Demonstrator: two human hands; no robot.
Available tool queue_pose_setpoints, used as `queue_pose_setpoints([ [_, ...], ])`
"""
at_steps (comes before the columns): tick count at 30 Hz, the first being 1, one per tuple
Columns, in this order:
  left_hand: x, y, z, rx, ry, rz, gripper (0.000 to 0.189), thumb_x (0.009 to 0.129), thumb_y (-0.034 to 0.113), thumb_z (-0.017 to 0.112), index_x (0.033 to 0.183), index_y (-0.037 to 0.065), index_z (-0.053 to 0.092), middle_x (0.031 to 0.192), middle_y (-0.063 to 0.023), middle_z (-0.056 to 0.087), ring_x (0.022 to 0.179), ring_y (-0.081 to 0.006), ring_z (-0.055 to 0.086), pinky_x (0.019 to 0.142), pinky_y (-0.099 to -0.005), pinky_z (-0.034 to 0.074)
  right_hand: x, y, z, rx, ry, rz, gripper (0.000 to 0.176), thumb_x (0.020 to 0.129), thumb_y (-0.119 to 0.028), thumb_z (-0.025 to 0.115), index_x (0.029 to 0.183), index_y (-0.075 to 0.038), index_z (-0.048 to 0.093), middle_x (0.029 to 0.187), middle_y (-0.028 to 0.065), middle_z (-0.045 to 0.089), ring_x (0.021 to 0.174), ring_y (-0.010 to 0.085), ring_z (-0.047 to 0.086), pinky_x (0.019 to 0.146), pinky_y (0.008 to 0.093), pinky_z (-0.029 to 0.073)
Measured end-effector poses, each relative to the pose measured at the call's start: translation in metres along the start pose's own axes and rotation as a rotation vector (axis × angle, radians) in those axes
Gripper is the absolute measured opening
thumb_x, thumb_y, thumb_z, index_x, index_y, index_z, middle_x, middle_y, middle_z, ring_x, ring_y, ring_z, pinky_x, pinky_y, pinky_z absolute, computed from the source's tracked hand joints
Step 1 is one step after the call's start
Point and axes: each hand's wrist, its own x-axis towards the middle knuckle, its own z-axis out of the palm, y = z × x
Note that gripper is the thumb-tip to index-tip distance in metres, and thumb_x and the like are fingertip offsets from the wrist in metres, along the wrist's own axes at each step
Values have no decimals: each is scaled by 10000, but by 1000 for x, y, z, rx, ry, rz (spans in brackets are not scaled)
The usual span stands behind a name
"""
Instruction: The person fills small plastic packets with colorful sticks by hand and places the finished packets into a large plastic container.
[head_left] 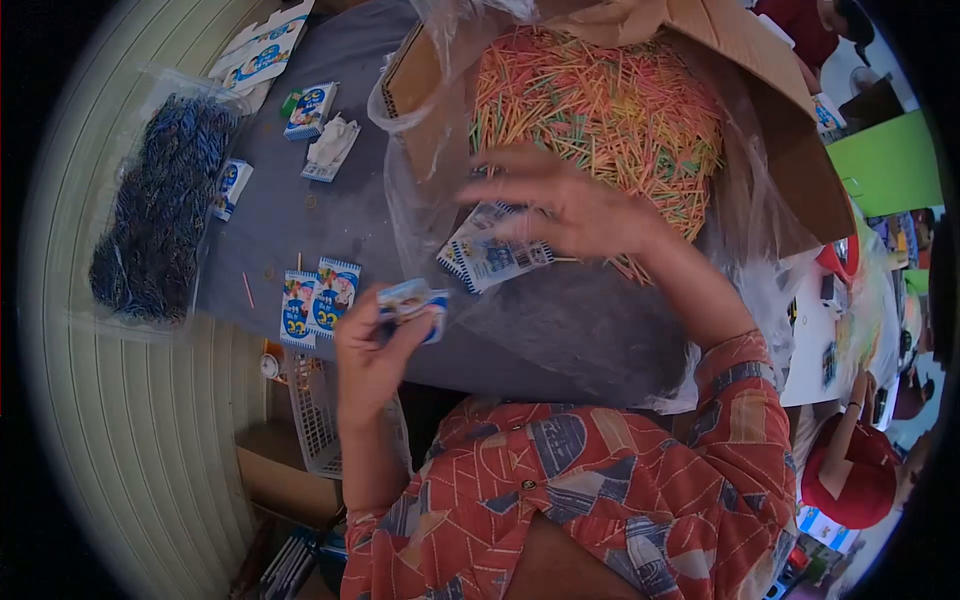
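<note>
My left hand (372, 352) is closed around one or more small blue-and-white printed packets (412, 303) above the table's front edge. With fingers spread and blurred by motion, my right hand (575, 205) hovers at the near side of a cardboard box full of thin coloured sticks (600, 110). Nothing shows between those fingers. Partly under them lie several clear packets with blue print (490, 255). Two full-looking blue-and-white packets (333, 295) rest flat just beyond my left hand.
A clear tub of dark bundled strands (160, 210) stands at the left. Further packets (311, 110) and a crumpled white tissue (335, 145) lie on the grey-covered table (350, 225). Clear plastic lines the box (790, 130). A white basket (312, 415) sits below. People are at the right.
</note>
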Motion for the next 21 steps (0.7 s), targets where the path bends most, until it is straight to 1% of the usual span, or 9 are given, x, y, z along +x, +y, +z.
queue_pose_setpoints([
  [4, 9, -33, -84, 239, 132, -158, 290, 806, -1, 747, 1085, 6, 671, 937, -41, 645, 842, -137, 607, 758, -286, 482, 25, 63, -17, -608, 28, 223, 389, 891, -154, 632, 1275, -216, 646, 1430, 119, 468, 1309, 319, 447, 1065, 526, 344],
  [5, 13, -23, -75, 988, 286, 43, 325, 784, 40, 764, 1093, 23, 665, 990, -69, 621, 885, -197, 593, 787, -337, 471, 34, 80, -16, -753, -84, 98, 410, 860, -138, 635, 1261, -224, 652, 1419, 106, 477, 1305, 303, 441, 1051, 513, 346],
  [7, 18, -4, -50, 1729, 421, 258, 362, 762, 81, 781, 1101, 39, 659, 1043, -98, 597, 927, -257, 579, 816, -388, 460, 46, 89, -14, -892, -204, -27, 432, 830, -122, 638, 1247, -233, 659, 1408, 93, 486, 1302, 287, 435, 1036, 500, 348],
  [9, 20, 8, -23, 1209, 370, 367, 420, 734, 147, 793, 1118, 62, 648, 1116, -132, 548, 1028, -344, 518, 862, -444, 427, 63, 89, -7, -858, -372, 60, 484, 789, -119, 642, 1262, -221, 640, 1394, 68, 496, 1317, 265, 410, 1020, 486, 343],
  [11, 21, 0, 12, 1064, 40, 515, 398, 743, 167, 785, 1102, 56, 654, 1110, -131, 548, 1041, -336, 522, 844, -427, 437, 62, 106, -6, -951, -300, -19, 450, 829, -122, 602, 1271, -211, 613, 1351, 74, 508, 1298, 247, 416, 976, 487, 358],
  [13, 30, -9, 53, 941, -187, 425, 389, 728, 158, 743, 1090, 42, 659, 1044, -124, 548, 1000, -322, 537, 830, -439, 447, 60, 115, -7, -1040, -218, -117, 417, 870, -124, 563, 1280, -200, 586, 1308, 79, 519, 1279, 228, 422, 931, 489, 372],
  [15, 43, -37, 77, 1112, -147, 474, 359, 715, 150, 718, 1053, 35, 668, 1002, -118, 547, 973, -315, 543, 820, -441, 452, 49, 115, -13, -1025, -184, 70, 518, 793, -124, 638, 1306, -132, 568, 1362, 84, 521, 1328, 285, 420, 983, 519, 375],
  [19, 47, -48, 87, 1266, -129, 525, 252, 763, 114, 662, 1005, 46, 689, 987, -99, 587, 944, -305, 585, 783, -416, 489, 24, 105, -48, -1045, -198, 390, 463, 820, -105, 641, 1278, -106, 571, 1355, 130, 537, 1299, 304, 471, 963, 509, 415],
  [21, 49, -44, 86, 1168, -94, 521, 247, 728, 98, 654, 965, 41, 691, 932, -86, 572, 908, -289, 580, 743, -414, 495, -2, 148, -59, -490, 395, 260, 436, 855, -102, 643, 1281, -65, 560, 1169, 80, 637, 1129, 250, 589, 905, 422, 484],
])
